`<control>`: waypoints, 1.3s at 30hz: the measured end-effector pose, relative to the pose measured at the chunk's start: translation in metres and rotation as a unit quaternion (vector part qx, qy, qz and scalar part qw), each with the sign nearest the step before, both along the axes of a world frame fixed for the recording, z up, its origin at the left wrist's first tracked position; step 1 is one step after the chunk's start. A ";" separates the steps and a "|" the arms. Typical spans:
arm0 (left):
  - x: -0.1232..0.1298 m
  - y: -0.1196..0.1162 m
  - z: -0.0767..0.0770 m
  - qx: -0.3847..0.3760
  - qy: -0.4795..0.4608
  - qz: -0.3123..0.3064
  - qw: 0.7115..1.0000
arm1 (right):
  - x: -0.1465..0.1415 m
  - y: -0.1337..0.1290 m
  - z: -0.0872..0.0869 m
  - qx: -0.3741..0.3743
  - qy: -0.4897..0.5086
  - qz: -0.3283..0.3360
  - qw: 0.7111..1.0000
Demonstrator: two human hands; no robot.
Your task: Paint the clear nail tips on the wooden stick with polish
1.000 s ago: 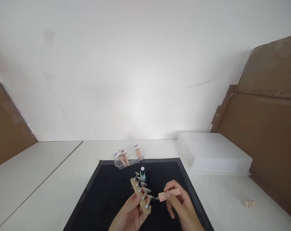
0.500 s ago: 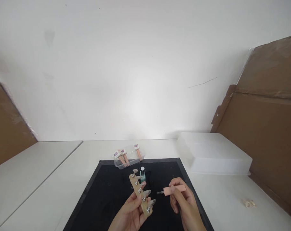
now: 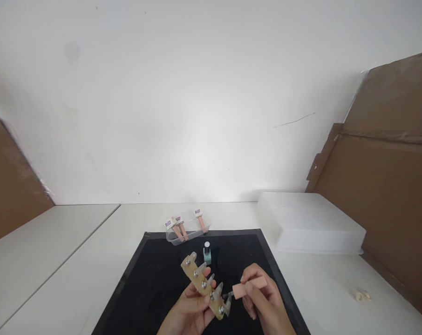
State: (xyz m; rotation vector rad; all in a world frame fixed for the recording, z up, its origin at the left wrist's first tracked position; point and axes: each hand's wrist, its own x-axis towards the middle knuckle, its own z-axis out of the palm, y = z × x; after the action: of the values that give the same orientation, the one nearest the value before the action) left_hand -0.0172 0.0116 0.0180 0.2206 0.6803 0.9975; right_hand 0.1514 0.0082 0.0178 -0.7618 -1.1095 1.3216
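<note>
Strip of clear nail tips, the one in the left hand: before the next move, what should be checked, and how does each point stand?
1. Strip gripped by the left hand: ok.
2. Five clear tips mounted along it: ok.
3. Pink-handled brush held in the right hand: ok.
4. Bristles loaded with liquid: cannot tell, too small.
5. Bristles clear of the nearest tips: cannot tell, they are very close in this view.
6. Teal bottle upright on the black mat: ok.

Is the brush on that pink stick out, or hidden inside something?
Out: the thin dark brush shows past the end of the pink handle in the right hand.
</note>
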 end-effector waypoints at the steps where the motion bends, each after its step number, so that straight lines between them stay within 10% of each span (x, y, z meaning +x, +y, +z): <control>1: 0.000 0.000 0.000 0.001 0.001 0.001 1.000 | 0.000 0.000 0.000 0.002 -0.005 0.005 1.000; 24: 0.001 -0.002 -0.001 -0.021 0.007 0.019 1.000 | -0.005 0.001 0.006 -0.010 -0.096 -0.079 0.992; 39: 0.003 -0.001 0.000 0.001 0.041 0.025 0.999 | -0.001 -0.004 0.000 0.024 -0.122 -0.019 0.992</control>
State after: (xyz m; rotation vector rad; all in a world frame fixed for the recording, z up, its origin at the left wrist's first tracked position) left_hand -0.0139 0.0106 0.0183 0.2488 0.7624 1.0419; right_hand 0.1502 0.0039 0.0182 -0.9227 -1.3084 1.1871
